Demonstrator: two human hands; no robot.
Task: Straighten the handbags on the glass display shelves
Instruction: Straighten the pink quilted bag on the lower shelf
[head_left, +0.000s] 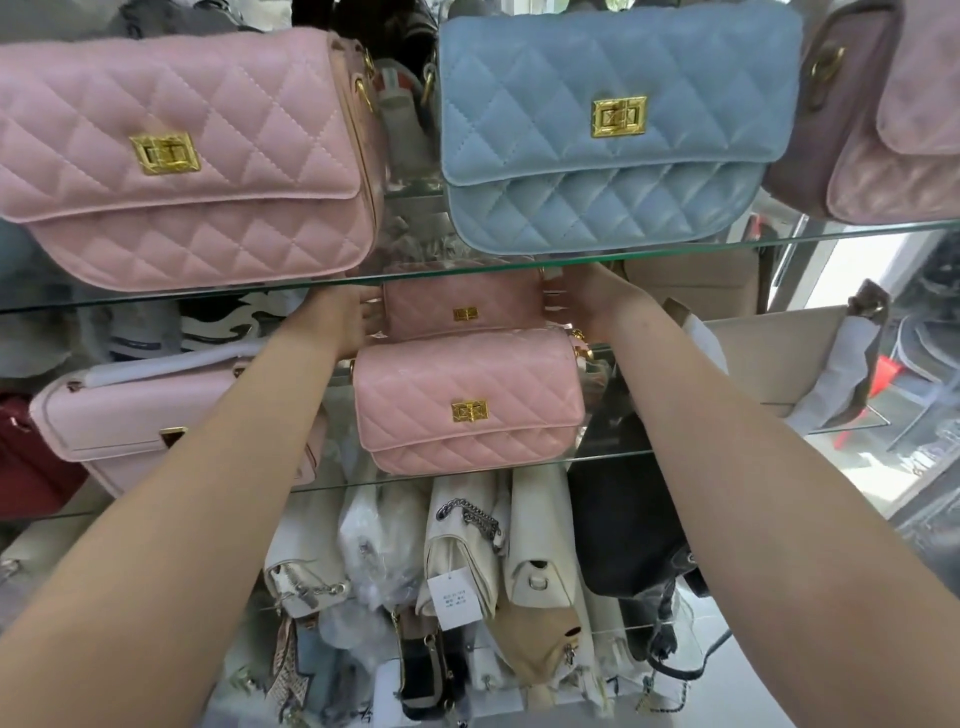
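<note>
- Target: rear pink bag (462, 306), on the mid shelf at 12 o'clock of the front pink bag (467, 405), tucked just under the top glass shelf (675, 243).
- Handling, by judgement: small, light, quilted and soft-sided. The flap looks slick and the gold clasp (465, 314) could scratch. Best taken by both short ends, not the flap.
- At the bag's 9 o'clock: left hand (356, 317), fingers (371, 309) against the end panel.
- At its 3 o'clock: right hand (589, 304), touching that end.
- Glass edge and glare blur both hands. Likely a light clasp, but how far the fingers curl I cannot tell.
</note>
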